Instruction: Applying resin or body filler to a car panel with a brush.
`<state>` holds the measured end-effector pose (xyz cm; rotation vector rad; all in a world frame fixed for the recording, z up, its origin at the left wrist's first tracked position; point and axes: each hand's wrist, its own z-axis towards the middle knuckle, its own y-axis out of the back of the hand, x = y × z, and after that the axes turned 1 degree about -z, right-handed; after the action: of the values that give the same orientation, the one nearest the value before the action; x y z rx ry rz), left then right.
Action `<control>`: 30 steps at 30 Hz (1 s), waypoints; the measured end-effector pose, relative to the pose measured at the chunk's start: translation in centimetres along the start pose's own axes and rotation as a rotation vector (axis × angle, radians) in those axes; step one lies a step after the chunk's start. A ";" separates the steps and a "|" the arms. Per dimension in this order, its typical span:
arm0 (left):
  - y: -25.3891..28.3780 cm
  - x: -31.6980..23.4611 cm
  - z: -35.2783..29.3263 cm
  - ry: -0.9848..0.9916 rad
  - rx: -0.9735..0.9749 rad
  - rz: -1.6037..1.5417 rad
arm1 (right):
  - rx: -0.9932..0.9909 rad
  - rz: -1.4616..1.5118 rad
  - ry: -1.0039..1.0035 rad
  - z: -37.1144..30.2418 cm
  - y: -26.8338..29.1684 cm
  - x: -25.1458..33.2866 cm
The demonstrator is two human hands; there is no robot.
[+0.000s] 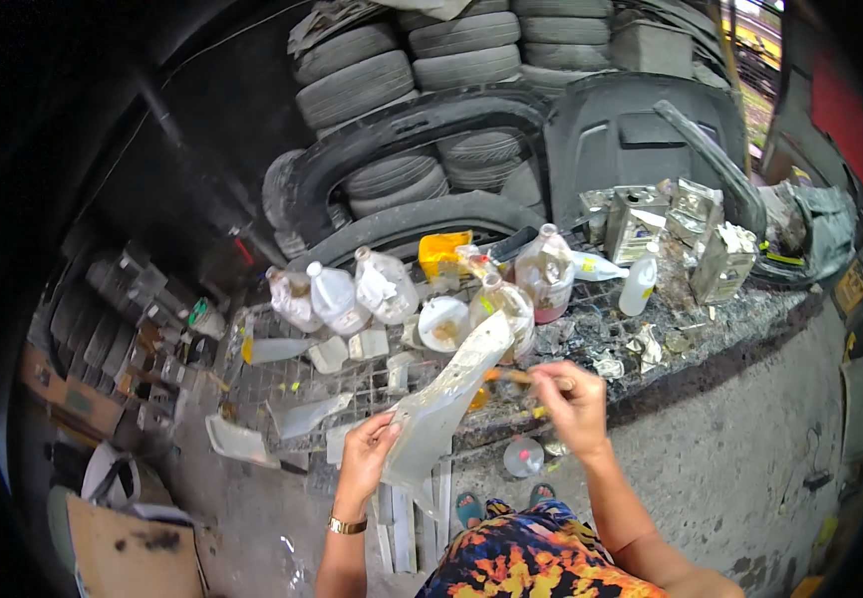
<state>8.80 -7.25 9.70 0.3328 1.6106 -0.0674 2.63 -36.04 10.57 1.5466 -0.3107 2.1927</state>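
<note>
My left hand [368, 453] grips the lower left edge of a long, pale, translucent curved panel [441, 399], thumb on its face. The panel is tilted up, its narrow end reaching toward the bottles on the bench. My right hand [573, 404] is closed around a slim brush [511, 377] with a brown-orange handle; its tip is close to the panel's right edge, and I cannot tell whether they touch. Below the brush tip sits a small container of amber liquid [478, 399], partly hidden by the panel.
A cluttered workbench [591, 344] holds plastic jugs [340, 299], a bottle with reddish liquid [545, 274], metal cans [636, 224] and pale panel pieces [312, 414]. A clear jug [524, 456] stands on the floor. Stacked tires [357, 75] and car body parts [641, 130] rise behind.
</note>
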 end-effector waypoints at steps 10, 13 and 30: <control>4.2 4.5 -4.6 0.105 -0.343 -0.316 | -0.115 0.039 -0.141 -0.1 6.7 -3.4; 9.6 7.8 -6.7 0.070 -0.656 -0.567 | -0.084 0.030 -0.183 -0.1 6.8 -4.4; 43.0 25.5 17.3 0.297 -0.678 -0.789 | -0.186 -0.200 -0.189 2.3 -8.0 -0.9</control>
<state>35.67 33.90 -9.87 -0.8578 1.8630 -0.0686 8.61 -30.14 10.03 1.6081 -0.3883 1.8166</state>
